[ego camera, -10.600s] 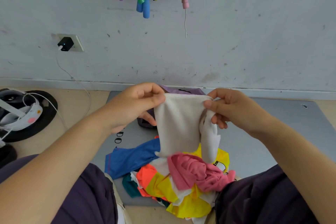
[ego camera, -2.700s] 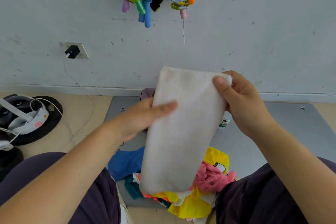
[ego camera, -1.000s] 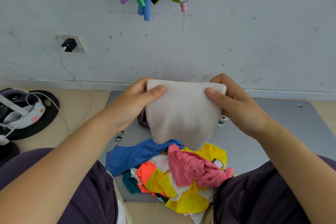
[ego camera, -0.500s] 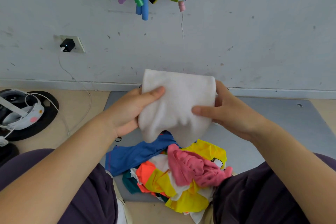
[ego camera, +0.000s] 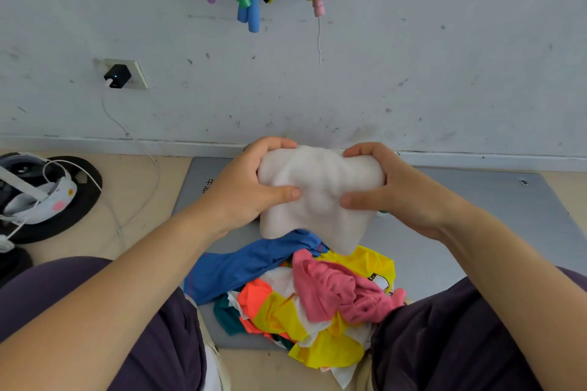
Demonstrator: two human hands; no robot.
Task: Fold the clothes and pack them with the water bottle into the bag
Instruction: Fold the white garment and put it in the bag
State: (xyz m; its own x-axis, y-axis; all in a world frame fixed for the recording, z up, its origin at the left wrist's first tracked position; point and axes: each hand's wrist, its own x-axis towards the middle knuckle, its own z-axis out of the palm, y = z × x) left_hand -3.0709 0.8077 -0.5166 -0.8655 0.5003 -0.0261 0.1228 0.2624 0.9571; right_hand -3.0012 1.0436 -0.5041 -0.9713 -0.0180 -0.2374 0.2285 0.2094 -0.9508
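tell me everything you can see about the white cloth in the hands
The white cloth is a soft, slightly fuzzy off-white piece, plain with no print visible. It is bunched into a compact folded bundle, held in the air above the pile of coloured clothes and the grey mat, in front of the wall. The left hand grips its left side and the right hand its right, thumbs pressing the front, fingers curled over the top edge. Its lower edge hangs in two rounded lobes just over the blue garment.
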